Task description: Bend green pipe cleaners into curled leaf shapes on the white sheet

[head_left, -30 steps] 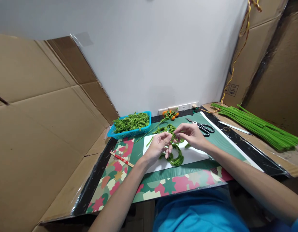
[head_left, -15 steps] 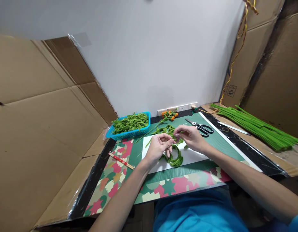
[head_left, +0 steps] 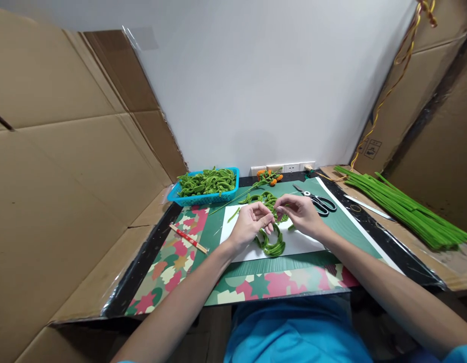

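My left hand [head_left: 253, 223] is held over a white sheet [head_left: 305, 246], its thumb and fingers closed in a pinch. Facing it, my right hand [head_left: 298, 212] pinches too, fingertips close to the left ones. Green shows at the gap between them, but what they hold is too small to tell from the pile behind. Just below lies a curled bundle of green pipe cleaners [head_left: 275, 249] on the sheet. More bent green pieces [head_left: 267, 198] lie behind my hands, partly hidden. Black-handled scissors [head_left: 321, 204] rest open beyond my right hand.
A blue basket [head_left: 203, 198] full of bent green pieces stands back left. Orange-tipped green stems [head_left: 269, 177] lie by the wall. Long green pipe cleaners [head_left: 403, 209] are stacked at right. Red-wrapped chopsticks [head_left: 188, 238] lie at left. Cardboard walls [head_left: 78, 166] flank the table.
The camera view has tilted and shifted slightly. My hands stay pinched close together over the sheet, the left fingers slightly rearranged. Nothing on the table has visibly moved.
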Demonstrator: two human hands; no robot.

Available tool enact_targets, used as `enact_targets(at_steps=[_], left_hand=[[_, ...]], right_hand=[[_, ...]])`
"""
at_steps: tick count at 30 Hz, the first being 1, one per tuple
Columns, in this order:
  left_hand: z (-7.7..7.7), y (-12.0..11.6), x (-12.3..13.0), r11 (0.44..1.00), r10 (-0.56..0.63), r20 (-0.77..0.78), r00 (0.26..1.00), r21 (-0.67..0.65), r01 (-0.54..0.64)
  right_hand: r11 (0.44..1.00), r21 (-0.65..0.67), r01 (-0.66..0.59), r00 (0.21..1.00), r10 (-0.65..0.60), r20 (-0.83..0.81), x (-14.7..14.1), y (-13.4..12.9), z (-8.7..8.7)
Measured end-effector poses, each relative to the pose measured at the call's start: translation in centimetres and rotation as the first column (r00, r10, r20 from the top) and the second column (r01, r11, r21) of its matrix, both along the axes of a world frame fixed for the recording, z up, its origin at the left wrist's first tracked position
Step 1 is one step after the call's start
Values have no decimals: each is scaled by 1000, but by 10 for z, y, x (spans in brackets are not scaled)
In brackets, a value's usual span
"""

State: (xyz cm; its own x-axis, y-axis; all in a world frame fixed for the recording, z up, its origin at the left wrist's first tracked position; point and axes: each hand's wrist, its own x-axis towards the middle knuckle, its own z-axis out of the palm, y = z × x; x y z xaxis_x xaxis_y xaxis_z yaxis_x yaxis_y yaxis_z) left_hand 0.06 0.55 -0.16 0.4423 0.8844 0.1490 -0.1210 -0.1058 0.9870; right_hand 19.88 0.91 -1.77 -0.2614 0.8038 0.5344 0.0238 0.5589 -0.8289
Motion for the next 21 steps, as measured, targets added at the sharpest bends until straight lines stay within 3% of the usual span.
enact_targets(at_steps=[14,21], left_hand=[[-6,5,-5,996,-6,3,1000,-94,6],[-6,6,-5,999,50,-56,997,5,-50]], right_hand=[[998,-46,-42,998,43,35,1,0,1],[998,-70,-7,999,5,-35,-5,-6,3]])
